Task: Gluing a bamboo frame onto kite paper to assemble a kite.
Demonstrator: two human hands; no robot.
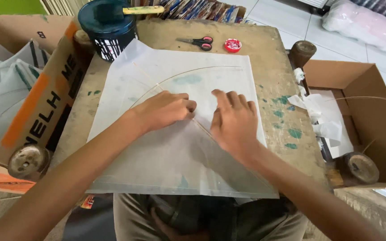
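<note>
A sheet of thin white paper [166,165] lies flat on a worn wooden board [273,67]. A thin straight stick [148,79] runs diagonally over it, and a bent stick [193,71] arcs across its upper half. My left hand [164,109] is curled into a loose fist and presses down on the straight stick near the paper's middle. Just to its right, my right hand [234,122] rests flat on the paper, fingers together, touching the same stick.
A dark teal pot [107,27] with a brush handle across it stands at the board's far left corner. Red-handled scissors [197,42] and a red lid [232,45] lie at the far edge. Cardboard boxes [371,111] flank both sides; paper scraps lie right.
</note>
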